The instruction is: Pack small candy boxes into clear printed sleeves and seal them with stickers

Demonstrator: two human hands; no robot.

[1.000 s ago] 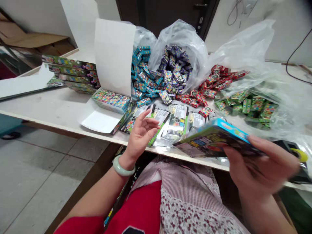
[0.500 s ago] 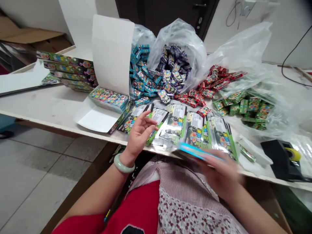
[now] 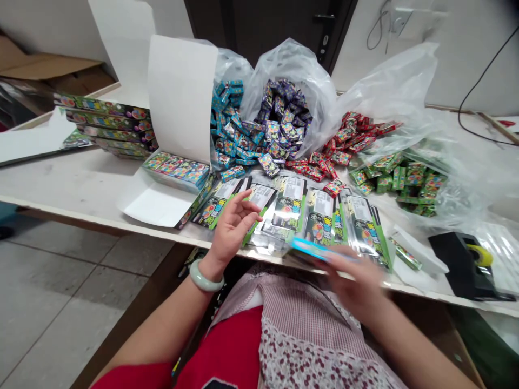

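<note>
My left hand [image 3: 232, 231], with a pale green bangle on its wrist, hovers over the table's front edge with its fingers loosely apart and nothing in them. My right hand [image 3: 356, 274] is closed around one end of a flat packet with a bright blue edge [image 3: 308, 247]; motion smears both, so the print on it cannot be read. Beneath and behind the hands, several printed clear pouches [image 3: 288, 208] lie in an overlapping row. Left of them stands a lidded display box [image 3: 160, 199], open, with small colourful boxes [image 3: 178, 168] packed inside.
Plastic bags spill small blue boxes [image 3: 235, 135], purple boxes [image 3: 286, 124], red boxes [image 3: 344, 141] and green boxes [image 3: 413, 175] at the back. A black tape dispenser [image 3: 460, 265] stands at the right front edge. Stacked display boxes [image 3: 109, 127] sit at the left.
My right hand and the blue-edged packet have shifted slightly left. My left hand keeps nearly the same place and pose. The whole view has shifted a little.
</note>
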